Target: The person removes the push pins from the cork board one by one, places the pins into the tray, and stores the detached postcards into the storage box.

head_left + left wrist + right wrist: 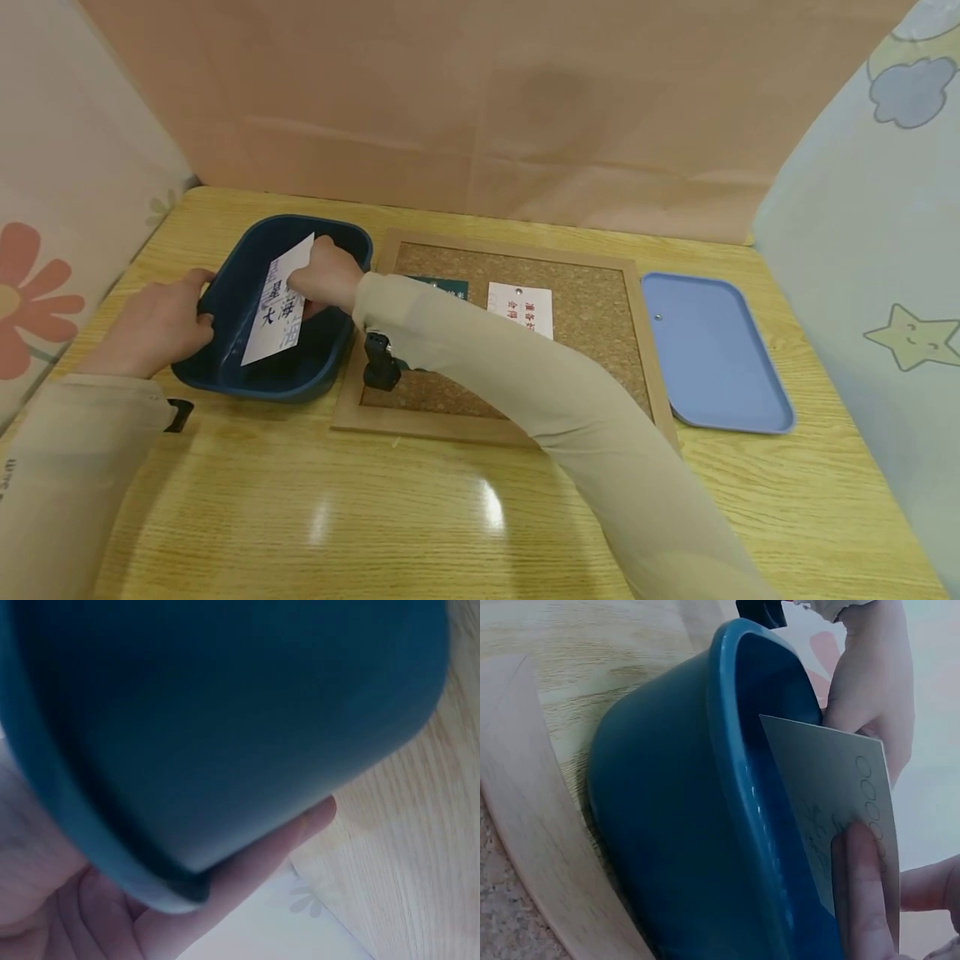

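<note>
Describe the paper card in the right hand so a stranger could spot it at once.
On the left part of the wooden table stands a dark blue bin. At its mouth, the right hand pinches a white paper card, tilted. Its dark characters set it apart from the corkboard's white card with red characters and dark green card.

Loose white card (277, 307): we read 大 and 海 in dark strokes, the rest unclear; the right wrist view shows us a row of rings.
Pinned white card (521, 307): we read red 准备 and 会得.
Dark green card (452, 287): pale characters, illegible to us.
Left sleeve (82, 450): lettering we cannot read.
</note>
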A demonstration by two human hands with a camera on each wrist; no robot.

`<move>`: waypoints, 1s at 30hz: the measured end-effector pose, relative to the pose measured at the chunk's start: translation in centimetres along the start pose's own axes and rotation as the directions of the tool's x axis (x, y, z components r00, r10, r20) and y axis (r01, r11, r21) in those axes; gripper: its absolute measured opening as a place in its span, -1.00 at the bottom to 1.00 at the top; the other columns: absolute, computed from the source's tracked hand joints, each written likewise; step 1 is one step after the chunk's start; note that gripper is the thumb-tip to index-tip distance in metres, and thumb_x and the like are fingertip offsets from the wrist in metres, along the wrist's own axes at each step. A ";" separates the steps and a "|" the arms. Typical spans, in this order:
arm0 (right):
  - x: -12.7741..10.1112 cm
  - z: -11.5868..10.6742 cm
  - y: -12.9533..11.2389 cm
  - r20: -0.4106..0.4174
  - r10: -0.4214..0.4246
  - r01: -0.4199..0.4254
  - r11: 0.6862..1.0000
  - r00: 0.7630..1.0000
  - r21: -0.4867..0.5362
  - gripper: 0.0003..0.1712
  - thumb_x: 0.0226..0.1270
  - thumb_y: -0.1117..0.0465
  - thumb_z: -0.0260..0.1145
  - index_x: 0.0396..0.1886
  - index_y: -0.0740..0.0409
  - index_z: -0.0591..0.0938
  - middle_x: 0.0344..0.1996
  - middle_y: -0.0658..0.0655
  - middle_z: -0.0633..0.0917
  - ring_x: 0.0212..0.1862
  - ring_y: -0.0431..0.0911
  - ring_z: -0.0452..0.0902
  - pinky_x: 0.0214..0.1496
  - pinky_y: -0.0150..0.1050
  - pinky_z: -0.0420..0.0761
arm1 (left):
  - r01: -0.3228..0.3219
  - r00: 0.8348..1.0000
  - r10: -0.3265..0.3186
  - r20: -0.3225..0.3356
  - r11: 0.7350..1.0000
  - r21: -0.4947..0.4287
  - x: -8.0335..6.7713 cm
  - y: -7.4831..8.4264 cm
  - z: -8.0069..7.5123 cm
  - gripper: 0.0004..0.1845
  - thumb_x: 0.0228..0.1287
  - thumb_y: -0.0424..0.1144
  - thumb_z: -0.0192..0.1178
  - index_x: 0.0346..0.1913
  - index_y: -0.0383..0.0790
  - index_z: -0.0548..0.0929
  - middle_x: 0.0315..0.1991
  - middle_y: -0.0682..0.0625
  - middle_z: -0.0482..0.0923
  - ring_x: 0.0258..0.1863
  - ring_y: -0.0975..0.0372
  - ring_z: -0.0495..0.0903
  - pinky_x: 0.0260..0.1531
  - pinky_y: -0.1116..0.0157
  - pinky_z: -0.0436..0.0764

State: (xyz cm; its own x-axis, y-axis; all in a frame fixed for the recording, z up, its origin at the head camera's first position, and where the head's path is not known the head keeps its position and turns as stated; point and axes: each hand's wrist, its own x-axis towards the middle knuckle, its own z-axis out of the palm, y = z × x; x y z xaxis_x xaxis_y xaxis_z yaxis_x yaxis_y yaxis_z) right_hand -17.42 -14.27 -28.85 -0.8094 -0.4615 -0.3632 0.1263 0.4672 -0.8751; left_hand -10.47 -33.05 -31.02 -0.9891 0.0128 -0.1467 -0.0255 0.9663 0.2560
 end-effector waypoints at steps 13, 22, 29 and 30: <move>0.7 0.3 0.1 -0.021 0.056 -0.057 0.996 0.998 -0.065 -0.27 0.31 0.33 0.24 0.40 0.23 0.12 -0.32 0.23 0.68 -0.46 -0.02 0.72 -0.36 -0.32 0.67 | -0.026 1.000 0.026 -0.012 1.000 -0.005 -0.1 -0.1 0.1 -0.42 0.21 -0.43 0.01 0.25 -0.68 0.17 -0.72 -0.15 0.38 -0.76 0.10 0.32 -0.72 0.24 0.27; 1.0 0.7 0.5 -0.019 0.063 -0.064 0.997 0.998 -0.047 -0.33 0.30 0.36 0.24 0.33 0.26 0.16 -0.29 0.24 0.63 -0.43 0.02 0.72 -0.32 -0.24 0.69 | -0.026 1.000 0.026 -0.014 1.000 0.008 -0.1 0.0 0.2 -0.42 0.20 -0.44 0.00 0.25 -0.68 0.18 -0.69 -0.19 0.42 -0.75 0.08 0.33 -0.72 0.22 0.29; 1.0 0.6 0.7 -0.014 0.063 -0.063 0.996 0.998 -0.057 -0.31 0.31 0.36 0.23 0.35 0.27 0.13 -0.28 0.25 0.63 -0.44 0.00 0.72 -0.36 -0.28 0.68 | -0.028 0.999 0.028 -0.017 1.000 0.008 -0.2 0.2 0.2 -0.41 0.19 -0.43 0.00 0.26 -0.68 0.17 -0.70 -0.19 0.42 -0.76 0.08 0.33 -0.73 0.22 0.28; 1.0 0.6 0.8 -0.013 0.064 -0.065 0.996 0.998 -0.059 -0.30 0.31 0.36 0.23 0.36 0.28 0.12 -0.28 0.25 0.63 -0.44 0.00 0.72 -0.36 -0.28 0.69 | -0.028 0.999 0.028 -0.017 1.000 0.007 -0.2 0.2 0.2 -0.41 0.20 -0.43 0.00 0.26 -0.68 0.17 -0.68 -0.20 0.43 -0.75 0.08 0.34 -0.72 0.21 0.29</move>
State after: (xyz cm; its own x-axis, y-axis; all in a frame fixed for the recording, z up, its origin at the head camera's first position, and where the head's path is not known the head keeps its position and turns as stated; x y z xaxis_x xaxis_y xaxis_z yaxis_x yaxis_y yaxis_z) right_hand -17.79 -14.82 -30.11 -0.8071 -0.4206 -0.4144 0.1443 0.5400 -0.8292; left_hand -10.23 -32.78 -31.16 -0.9917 0.0354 -0.1237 0.0030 0.9675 0.2529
